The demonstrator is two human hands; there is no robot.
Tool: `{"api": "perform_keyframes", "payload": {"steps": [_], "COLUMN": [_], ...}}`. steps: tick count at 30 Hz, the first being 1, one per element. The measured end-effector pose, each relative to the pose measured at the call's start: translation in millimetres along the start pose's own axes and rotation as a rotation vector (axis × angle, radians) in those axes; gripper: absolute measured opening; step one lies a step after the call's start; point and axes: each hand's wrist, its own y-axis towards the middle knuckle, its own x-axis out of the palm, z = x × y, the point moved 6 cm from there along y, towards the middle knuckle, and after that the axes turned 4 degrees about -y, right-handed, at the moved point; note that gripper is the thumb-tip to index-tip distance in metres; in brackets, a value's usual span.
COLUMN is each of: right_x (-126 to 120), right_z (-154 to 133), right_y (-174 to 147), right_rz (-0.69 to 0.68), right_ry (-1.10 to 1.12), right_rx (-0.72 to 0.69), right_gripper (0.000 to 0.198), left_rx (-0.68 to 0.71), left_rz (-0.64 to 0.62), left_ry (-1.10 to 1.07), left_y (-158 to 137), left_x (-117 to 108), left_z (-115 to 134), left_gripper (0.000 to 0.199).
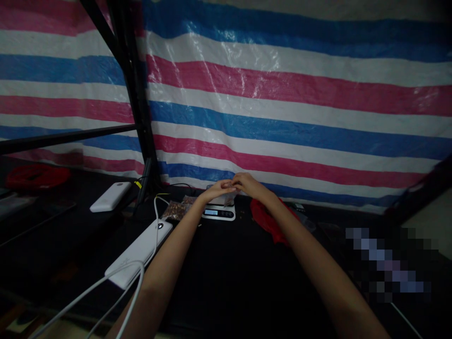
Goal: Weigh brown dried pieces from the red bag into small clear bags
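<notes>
Both my hands meet over a small digital kitchen scale [231, 214] with a lit display. My left hand [219, 189] and my right hand [247, 184] are closed, fingertips together at the top of a small clear plastic bag [229, 199]. The bag hangs over the scale's platform; its contents are too dim to make out. Left of the scale lie clear bags of small brown pieces [175, 211], partly behind my left forearm. A red plastic bag [263, 217] lies to the right, partly covered by my right forearm.
A white power bank [136, 252] with a looping white cable lies beside my left forearm. Farther left are another white power bank [110, 197] and a red item [38, 176]. A black metal post [136, 94] stands before the striped sheet [282, 127]. A blurred-out patch is at right.
</notes>
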Motion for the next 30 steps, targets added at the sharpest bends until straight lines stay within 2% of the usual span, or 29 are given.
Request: {"api": "perform_keyframes", "payload": {"steps": [3,11,14,17,19,23,26,30], "right_x": [3,-5,-12,-18,-12,28,44,53], "right_z": [-1,0,4,16,28,46,51,50], "right_y": [4,4,-1,-18,-37,-85,-112,-125], "right_rz": [-0.054,-0.013,0.052,0.138,0.083,-0.270,-0.288,-0.244], "right_ry": [-0.029,0.064,0.085,0.052,0.042,0.066,-0.033,-0.088], "right_rx": [-0.004,0.060,0.078,0.163,0.237,0.355,0.412,0.413], "right_gripper": [0.016,0.012,0.014,0.017,0.017,0.013,0.012,0.014], "left_rx": [-0.004,-0.019,0.003,0.015,0.011,-0.008,-0.026,-0.027], "left_rz": [0.020,0.021,-0.004,-0.034,-0.027,0.006,0.033,0.047], "left_ry": [-0.038,-0.047,-0.027,0.000,0.008,0.025,0.067,0.111], "left_y": [1,0,-1,-3,-4,-7,-8,-9], "left_x": [-1,-1,-1,-3,-7,-15,-20,-22], "left_z": [-1,-2,3,8,9,6,3,4], "left_gripper": [0.046,0.051,0.049,0.047,0.050,0.054,0.054,0.053]}}
